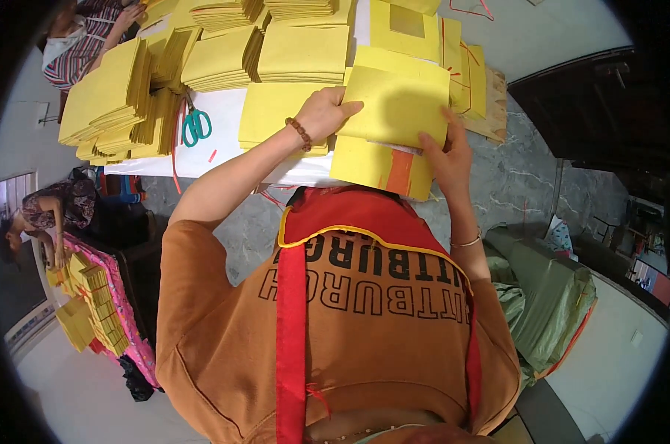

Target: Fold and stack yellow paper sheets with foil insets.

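Over the table's near edge, my left hand (324, 115) grips the left side of a yellow paper sheet (396, 103), thumb on top. My right hand (450, 155) pinches the same sheet near its lower right corner. Under it lies another yellow piece (357, 164) with an orange-red strip (399, 172) on it, partly covered by the held sheet. Beside my left wrist is a low yellow stack (272, 111). Teal-handled scissors (196, 127) rest on the white table covering (228, 111), farther left.
Yellow paper stacks (303, 53) crowd the far and left table. Red-tied yellow bundles (474, 81) sit at the right on a wooden board (498, 111). One person (91, 41) works at the far left, another (61, 203) at a pink-covered table (124, 296). A green-wrapped bale (546, 288) stands right.
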`<move>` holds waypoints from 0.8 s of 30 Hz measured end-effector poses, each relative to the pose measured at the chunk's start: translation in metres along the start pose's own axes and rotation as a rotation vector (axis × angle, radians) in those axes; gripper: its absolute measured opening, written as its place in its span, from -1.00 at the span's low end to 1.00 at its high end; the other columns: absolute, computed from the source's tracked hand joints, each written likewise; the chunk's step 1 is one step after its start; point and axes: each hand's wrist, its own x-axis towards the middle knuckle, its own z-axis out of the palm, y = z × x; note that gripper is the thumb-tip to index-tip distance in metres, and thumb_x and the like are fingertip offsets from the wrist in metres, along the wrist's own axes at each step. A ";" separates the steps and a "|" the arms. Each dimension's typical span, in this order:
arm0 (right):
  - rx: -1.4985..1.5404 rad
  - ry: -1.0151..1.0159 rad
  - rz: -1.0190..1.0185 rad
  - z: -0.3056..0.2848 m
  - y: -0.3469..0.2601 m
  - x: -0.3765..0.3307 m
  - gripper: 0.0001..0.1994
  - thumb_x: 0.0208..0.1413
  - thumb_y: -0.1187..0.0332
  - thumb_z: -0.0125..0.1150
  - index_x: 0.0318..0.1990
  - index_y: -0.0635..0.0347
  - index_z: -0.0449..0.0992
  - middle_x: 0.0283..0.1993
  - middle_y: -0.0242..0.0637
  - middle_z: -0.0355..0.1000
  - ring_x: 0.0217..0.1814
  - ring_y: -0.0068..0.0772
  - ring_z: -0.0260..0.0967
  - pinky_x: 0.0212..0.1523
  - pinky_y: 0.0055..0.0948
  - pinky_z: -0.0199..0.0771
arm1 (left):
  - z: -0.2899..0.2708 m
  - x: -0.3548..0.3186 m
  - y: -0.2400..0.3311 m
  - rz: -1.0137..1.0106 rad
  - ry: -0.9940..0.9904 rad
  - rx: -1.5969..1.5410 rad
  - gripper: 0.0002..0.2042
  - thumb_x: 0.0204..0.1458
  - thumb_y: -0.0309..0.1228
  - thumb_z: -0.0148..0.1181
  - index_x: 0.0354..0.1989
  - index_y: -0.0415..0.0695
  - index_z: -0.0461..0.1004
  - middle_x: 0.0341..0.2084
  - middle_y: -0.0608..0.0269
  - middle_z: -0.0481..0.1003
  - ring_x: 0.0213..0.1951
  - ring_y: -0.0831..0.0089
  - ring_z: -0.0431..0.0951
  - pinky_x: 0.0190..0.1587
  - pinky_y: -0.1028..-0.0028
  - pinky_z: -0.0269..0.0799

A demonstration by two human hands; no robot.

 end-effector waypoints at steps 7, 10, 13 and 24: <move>-0.014 0.000 0.105 0.003 -0.003 0.007 -0.60 -0.05 0.36 0.26 -0.02 0.30 0.45 -0.19 -0.17 0.49 -0.25 -0.53 0.41 -0.22 -0.55 0.39 | -0.002 0.007 0.003 -0.127 -0.073 -0.189 -0.72 -0.01 -0.25 0.16 -0.48 -0.27 0.45 -0.71 0.31 0.38 -0.64 0.56 0.33 -0.54 0.50 0.25; -0.022 -0.008 0.134 0.003 0.000 0.009 -0.59 -0.06 0.37 0.26 -0.01 0.30 0.45 -0.17 -0.16 0.50 -0.21 -0.51 0.42 -0.19 -0.54 0.39 | 0.000 0.009 -0.002 -0.120 -0.057 -0.263 -0.75 -0.01 -0.28 0.17 -0.43 -0.27 0.47 -0.68 0.35 0.40 -0.63 0.60 0.32 -0.54 0.53 0.24; -0.028 0.002 0.133 0.005 -0.001 0.008 -0.59 -0.07 0.38 0.26 -0.02 0.31 0.45 -0.17 -0.16 0.50 -0.19 -0.50 0.43 -0.18 -0.54 0.39 | 0.001 0.012 -0.003 -0.077 -0.056 -0.307 -0.76 -0.01 -0.30 0.18 -0.38 -0.28 0.48 -0.63 0.34 0.43 -0.60 0.61 0.35 -0.53 0.54 0.27; -0.023 0.075 0.152 0.013 -0.010 0.003 -0.61 -0.09 0.42 0.23 -0.03 0.32 0.45 -0.16 -0.13 0.50 -0.20 -0.48 0.44 -0.17 -0.52 0.41 | -0.007 -0.005 0.019 0.018 0.170 -0.105 -0.68 -0.06 -0.38 0.22 -0.16 -0.29 0.37 -0.44 0.16 0.47 -0.42 0.42 0.46 -0.36 0.46 0.36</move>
